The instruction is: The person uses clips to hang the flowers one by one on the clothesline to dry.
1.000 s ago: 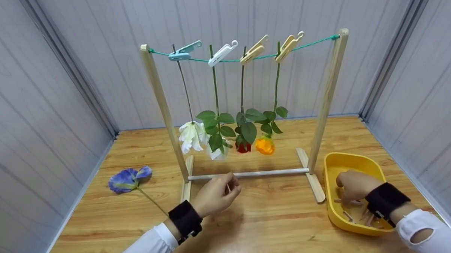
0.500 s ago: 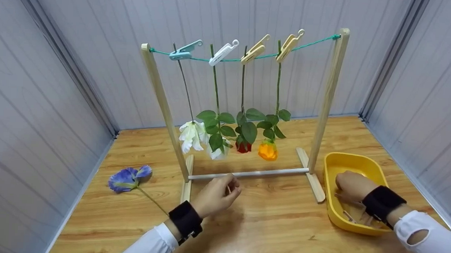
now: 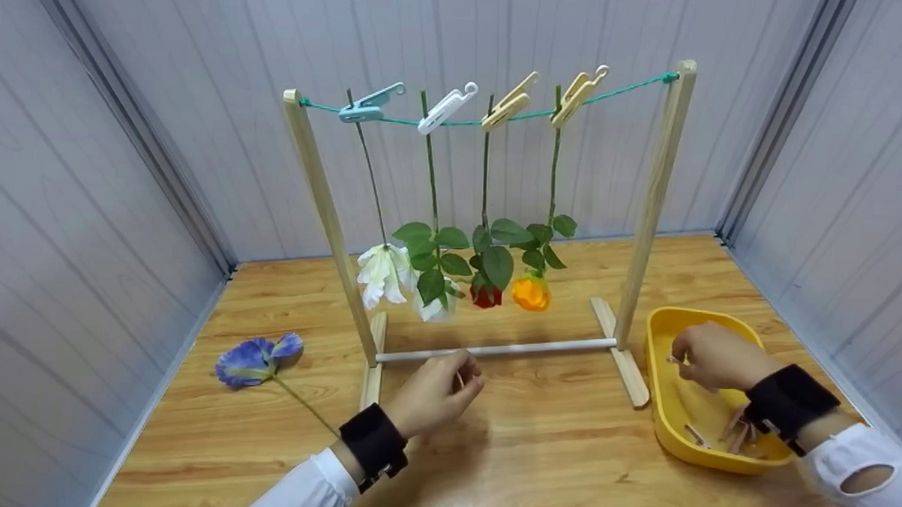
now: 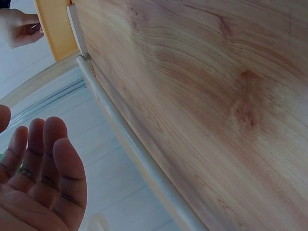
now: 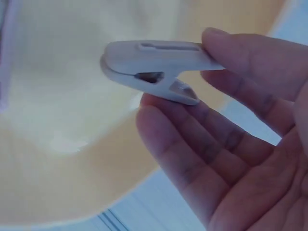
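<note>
My right hand [image 3: 723, 357] is over the yellow tub [image 3: 662, 430] and pinches a pale clothespin [image 5: 130, 57] between thumb and fingers, as the right wrist view shows. The clothespin's nose is closed. Several more clothespins [image 3: 737, 432] lie in the tub's near end. My left hand [image 3: 435, 392] hovers by the rack's white crossbar [image 3: 538, 348], fingers loosely curled and holding nothing. To its left a blue-purple flower [image 3: 248, 363] lies on the table, its stem passing behind the left wrist.
A wooden rack [image 3: 651, 215] carries a green cord [image 3: 633, 89]. Clipped upside down along it hang a white lily [image 3: 383, 274], a white rose [image 3: 435, 307], a red rose [image 3: 487, 296] and an orange flower [image 3: 532, 292]. Grey panels [image 3: 459, 29] enclose the table.
My right hand has risen a little from the tub's bottom with a clothespin in its fingers. The orange flower has swung slightly. My left hand has hardly moved.
</note>
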`<control>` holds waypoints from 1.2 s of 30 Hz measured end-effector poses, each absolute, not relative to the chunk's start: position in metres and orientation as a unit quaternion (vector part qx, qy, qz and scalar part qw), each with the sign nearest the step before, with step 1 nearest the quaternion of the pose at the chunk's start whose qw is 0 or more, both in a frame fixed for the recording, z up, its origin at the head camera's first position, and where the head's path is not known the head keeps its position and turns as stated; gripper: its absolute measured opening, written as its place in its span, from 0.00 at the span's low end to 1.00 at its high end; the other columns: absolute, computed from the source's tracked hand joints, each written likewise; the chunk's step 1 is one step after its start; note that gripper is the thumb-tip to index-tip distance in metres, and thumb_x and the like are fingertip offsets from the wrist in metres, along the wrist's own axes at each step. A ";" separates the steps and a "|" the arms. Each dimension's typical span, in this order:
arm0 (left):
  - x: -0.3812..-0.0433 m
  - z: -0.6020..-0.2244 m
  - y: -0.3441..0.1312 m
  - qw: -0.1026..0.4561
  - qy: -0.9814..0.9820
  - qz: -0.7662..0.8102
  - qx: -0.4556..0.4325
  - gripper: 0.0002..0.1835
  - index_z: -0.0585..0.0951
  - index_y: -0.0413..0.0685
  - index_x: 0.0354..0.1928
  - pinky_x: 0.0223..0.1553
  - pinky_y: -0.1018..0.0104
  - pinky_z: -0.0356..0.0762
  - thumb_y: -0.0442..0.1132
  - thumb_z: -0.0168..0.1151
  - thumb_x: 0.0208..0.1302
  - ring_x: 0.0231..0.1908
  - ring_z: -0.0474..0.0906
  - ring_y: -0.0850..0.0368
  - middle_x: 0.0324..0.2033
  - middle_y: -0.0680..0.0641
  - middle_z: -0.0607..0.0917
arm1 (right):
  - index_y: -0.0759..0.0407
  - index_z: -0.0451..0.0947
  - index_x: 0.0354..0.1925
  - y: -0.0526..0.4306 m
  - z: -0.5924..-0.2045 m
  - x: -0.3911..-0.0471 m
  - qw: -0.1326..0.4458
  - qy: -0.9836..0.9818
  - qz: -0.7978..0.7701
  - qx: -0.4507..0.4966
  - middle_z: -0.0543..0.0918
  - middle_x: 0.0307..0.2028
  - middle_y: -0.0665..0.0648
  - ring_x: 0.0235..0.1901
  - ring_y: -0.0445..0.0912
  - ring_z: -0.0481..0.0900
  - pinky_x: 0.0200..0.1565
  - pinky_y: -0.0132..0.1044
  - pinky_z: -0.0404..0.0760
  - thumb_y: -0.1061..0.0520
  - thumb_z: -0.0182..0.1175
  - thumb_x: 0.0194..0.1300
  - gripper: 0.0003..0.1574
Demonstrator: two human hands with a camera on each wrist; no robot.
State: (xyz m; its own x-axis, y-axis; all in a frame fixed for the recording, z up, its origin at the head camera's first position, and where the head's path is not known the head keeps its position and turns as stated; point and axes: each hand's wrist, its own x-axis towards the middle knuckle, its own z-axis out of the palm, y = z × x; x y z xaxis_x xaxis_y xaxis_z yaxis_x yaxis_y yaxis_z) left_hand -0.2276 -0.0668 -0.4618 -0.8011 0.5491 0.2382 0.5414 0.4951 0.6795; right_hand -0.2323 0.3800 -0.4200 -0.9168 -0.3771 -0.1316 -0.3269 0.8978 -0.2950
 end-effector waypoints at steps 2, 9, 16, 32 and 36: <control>-0.227 -0.462 -0.067 0.004 0.864 0.392 0.315 0.02 0.83 0.47 0.42 0.31 0.72 0.78 0.36 0.64 0.77 0.28 0.74 0.69 0.29 0.54 0.84 | 0.62 0.88 0.38 0.378 -0.413 -0.230 0.085 0.967 -0.151 -0.187 0.82 0.22 0.47 0.18 0.38 0.74 0.27 0.33 0.75 0.65 0.67 0.71 0.03; -0.226 -0.460 -0.067 0.007 0.860 0.401 0.316 0.03 0.83 0.45 0.43 0.33 0.72 0.80 0.37 0.64 0.78 0.30 0.75 0.68 0.31 0.53 0.85 | 0.58 0.87 0.38 0.367 -0.387 -0.217 0.041 0.948 -0.221 -0.226 0.80 0.22 0.45 0.22 0.35 0.74 0.30 0.32 0.75 0.65 0.67 0.74 0.05; -0.227 -0.455 -0.066 0.005 0.856 0.410 0.315 0.03 0.82 0.44 0.45 0.35 0.71 0.80 0.37 0.63 0.79 0.31 0.77 0.65 0.33 0.52 0.85 | 0.49 0.87 0.34 0.344 -0.385 -0.204 -0.074 0.896 -0.286 -0.332 0.85 0.32 0.48 0.27 0.32 0.79 0.29 0.30 0.80 0.68 0.71 0.69 0.14; -0.220 -0.436 -0.047 -0.001 0.853 0.408 0.326 0.08 0.83 0.41 0.53 0.41 0.69 0.83 0.36 0.59 0.81 0.38 0.83 0.57 0.40 0.46 0.88 | 0.68 0.89 0.41 0.268 -0.422 -0.199 -0.175 0.754 -0.525 -0.354 0.87 0.51 0.54 0.48 0.35 0.87 0.52 0.26 0.86 0.82 0.65 0.64 0.15; -0.216 -0.432 -0.038 0.003 0.847 0.411 0.338 0.11 0.84 0.40 0.56 0.43 0.68 0.84 0.38 0.58 0.82 0.39 0.83 0.58 0.42 0.44 0.89 | 0.79 0.85 0.45 0.250 -0.425 -0.198 -0.153 0.698 -0.613 -0.336 0.87 0.51 0.60 0.47 0.39 0.90 0.49 0.31 0.89 0.82 0.62 0.67 0.11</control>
State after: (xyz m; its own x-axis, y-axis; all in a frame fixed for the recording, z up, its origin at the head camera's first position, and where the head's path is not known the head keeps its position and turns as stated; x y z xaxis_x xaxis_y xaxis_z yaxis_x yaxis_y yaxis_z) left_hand -0.2156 -0.0377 -0.4316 -0.7721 0.5741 0.2726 0.5694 0.4342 0.6980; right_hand -0.1984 0.2501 -0.4252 -0.7270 -0.2816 0.6262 -0.6572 0.0216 -0.7534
